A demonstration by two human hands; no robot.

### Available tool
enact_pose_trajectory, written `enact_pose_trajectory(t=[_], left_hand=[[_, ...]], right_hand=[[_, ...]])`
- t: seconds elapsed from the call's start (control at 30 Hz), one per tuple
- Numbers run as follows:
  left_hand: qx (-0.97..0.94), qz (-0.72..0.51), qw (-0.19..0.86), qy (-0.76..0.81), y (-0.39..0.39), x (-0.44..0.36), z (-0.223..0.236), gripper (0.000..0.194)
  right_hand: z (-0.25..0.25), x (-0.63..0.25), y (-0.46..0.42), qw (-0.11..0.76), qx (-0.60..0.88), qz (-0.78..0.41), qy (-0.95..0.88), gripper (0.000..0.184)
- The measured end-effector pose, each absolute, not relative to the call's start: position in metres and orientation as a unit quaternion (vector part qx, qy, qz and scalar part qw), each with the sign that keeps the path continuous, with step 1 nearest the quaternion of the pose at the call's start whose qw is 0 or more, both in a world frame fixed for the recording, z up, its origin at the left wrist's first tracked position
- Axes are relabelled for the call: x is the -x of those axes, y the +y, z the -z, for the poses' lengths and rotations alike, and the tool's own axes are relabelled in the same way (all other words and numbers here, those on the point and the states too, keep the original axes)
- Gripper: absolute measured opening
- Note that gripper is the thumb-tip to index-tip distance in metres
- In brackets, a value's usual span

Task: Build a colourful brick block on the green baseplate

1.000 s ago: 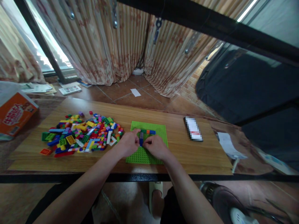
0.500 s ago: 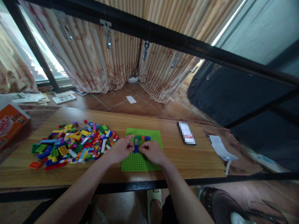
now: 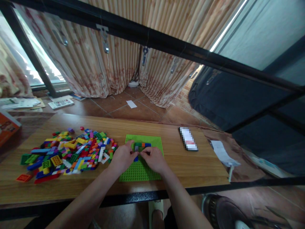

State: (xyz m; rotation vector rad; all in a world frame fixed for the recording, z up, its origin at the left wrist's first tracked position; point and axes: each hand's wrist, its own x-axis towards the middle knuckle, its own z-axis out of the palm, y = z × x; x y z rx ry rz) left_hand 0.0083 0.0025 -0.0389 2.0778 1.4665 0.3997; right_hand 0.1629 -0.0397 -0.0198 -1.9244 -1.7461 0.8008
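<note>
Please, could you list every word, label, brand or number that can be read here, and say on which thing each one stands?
No text can be read with certainty.
White booklet: dark marks, too small to read.
Phone on the table: screen blurred into blocks.
Orange box at the left edge: cut off, nothing readable.

Forearms (image 3: pixel 101 187) angle forward and inward, left hand (image 3: pixel 122 159) and right hand (image 3: pixel 154 160) close together, fingers (image 3: pixel 145 155) bent.
</note>
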Motion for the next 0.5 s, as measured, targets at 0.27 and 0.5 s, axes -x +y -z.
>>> enact_pose_trajectory(t=[0.27, 0.5], left_hand=[[-0.768, -0.145, 0.287, 0.554, 0.004, -0.0092, 0.035, 0.048], [-0.768, -0.167, 0.305, 0.538, -0.0023, -0.0076, 0.0334, 0.044]], right_hand=[[0.0208, -0.1596, -0.0411, 0.202, 0.695, -0.277, -0.632, 0.021], [0.0174, -0.1636, -0.0426, 0.204, 0.68, -0.295, -0.64, 0.022]])
